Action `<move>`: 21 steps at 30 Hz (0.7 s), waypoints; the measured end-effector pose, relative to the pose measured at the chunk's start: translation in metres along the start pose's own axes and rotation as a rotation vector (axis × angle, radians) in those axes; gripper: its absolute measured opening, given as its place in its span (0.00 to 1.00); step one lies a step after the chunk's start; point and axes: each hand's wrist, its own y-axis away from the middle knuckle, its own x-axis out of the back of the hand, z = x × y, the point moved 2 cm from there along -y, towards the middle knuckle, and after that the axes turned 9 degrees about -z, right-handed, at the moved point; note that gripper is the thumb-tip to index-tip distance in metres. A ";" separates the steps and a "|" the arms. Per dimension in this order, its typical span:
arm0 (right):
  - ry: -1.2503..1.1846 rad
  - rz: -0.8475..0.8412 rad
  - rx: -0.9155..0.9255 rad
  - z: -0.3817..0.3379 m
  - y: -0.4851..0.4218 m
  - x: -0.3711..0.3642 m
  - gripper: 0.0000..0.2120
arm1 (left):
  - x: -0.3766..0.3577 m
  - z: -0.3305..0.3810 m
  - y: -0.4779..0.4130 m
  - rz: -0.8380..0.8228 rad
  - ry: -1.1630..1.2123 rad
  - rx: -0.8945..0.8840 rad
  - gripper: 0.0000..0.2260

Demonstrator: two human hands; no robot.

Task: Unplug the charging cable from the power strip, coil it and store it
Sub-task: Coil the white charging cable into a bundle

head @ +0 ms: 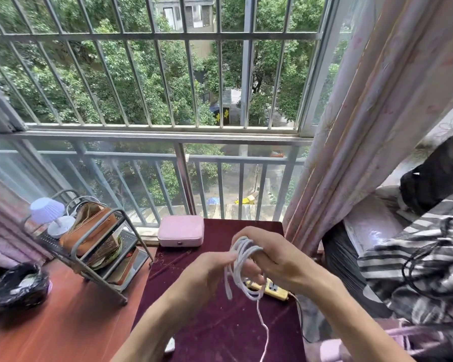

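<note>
Above the maroon cloth-covered tabletop (220, 322), both hands work the thin white charging cable (242, 259): the right hand (277, 259) grips the loops wound round its fingers, the left hand (207, 273) pinches 1 strand. Keep loops even, feeding the trailing tail steadily, clear of the yellow power strip (273, 290).

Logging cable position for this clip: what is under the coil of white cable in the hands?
Below the white cable lies the yellow power strip on the maroon tablecloth. The right hand covers much of the strip, so its sockets are largely hidden.
</note>
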 end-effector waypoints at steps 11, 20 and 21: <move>0.351 0.085 0.162 -0.033 -0.010 0.018 0.15 | -0.006 0.021 -0.009 -0.156 -0.017 -0.145 0.08; 0.336 0.091 0.181 -0.023 -0.021 0.018 0.14 | -0.017 0.023 -0.024 -0.131 -0.135 -0.011 0.20; 0.239 0.067 0.160 -0.018 -0.020 0.017 0.13 | -0.020 0.020 -0.025 -0.145 -0.127 -0.028 0.19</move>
